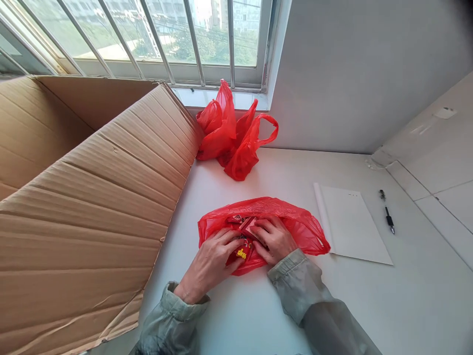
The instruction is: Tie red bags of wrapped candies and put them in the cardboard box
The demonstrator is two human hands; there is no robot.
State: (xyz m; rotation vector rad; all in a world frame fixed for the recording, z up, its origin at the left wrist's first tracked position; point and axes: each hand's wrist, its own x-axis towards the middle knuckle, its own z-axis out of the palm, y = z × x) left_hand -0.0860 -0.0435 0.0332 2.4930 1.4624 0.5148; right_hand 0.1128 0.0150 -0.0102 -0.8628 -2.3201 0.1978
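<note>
Touching red packets (244, 250) in the red bag (307, 228), your left hand (212, 260) and right hand (277, 240) lie apart; whether either grips, I cannot tell.

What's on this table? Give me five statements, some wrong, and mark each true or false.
1. The left hand and right hand both reach into an open red bag. True.
2. The pen lies on the white paper. False: it lies to the right of it.
3. Red packets show between the hands. True.
4. The cardboard box is right of the open red bag. False: it is on the left.
5. Other red bags lie farther back. True.
</note>
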